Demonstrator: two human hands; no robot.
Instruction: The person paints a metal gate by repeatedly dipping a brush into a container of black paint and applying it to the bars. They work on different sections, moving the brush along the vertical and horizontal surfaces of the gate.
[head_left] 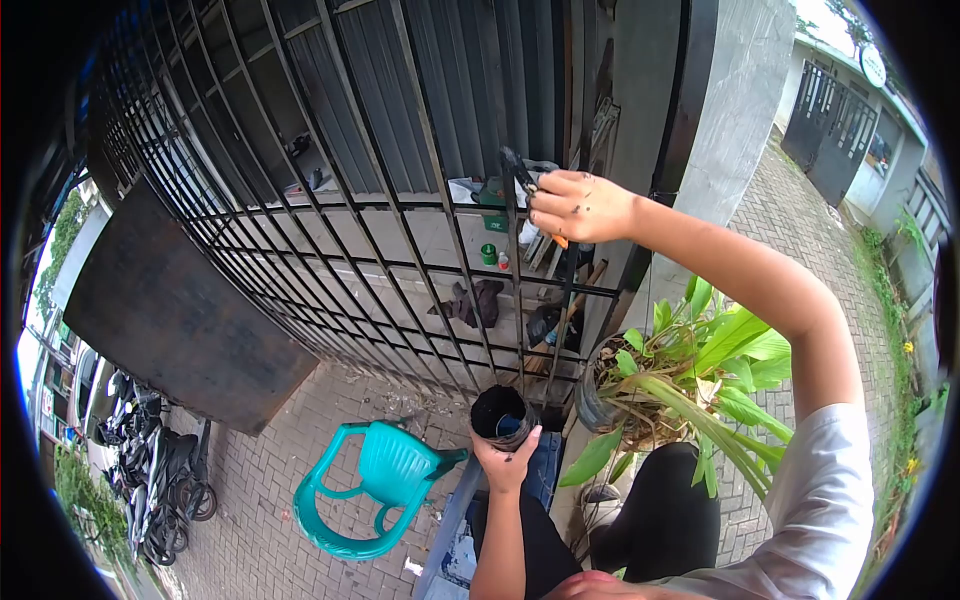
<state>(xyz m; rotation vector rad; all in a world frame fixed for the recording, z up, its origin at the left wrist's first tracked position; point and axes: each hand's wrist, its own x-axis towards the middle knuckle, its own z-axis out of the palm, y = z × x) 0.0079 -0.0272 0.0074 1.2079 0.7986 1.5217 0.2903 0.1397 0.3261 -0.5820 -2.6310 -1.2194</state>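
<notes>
My right hand [585, 207], spotted with dark paint, is closed round a paintbrush [519, 172]. Its dark bristles lie at an upright bar of the black metal grille [432, 150], and an orange handle end shows below the fingers. Lower down, my left hand [506, 465] grips a round, open paint container [488, 408] from beneath, its thumb along the side. The container's inside is black and its outer wall is smeared dark. It stands upright close in front of the grille's lower bars.
A leafy potted plant [735, 375] stands just right of my legs. To the left are a green plastic chair [393, 465], a large dark metal panel [190, 305] and parked motorcycles [160, 470]. A green can [488, 254] and dark cloth [472, 303] lie behind the bars.
</notes>
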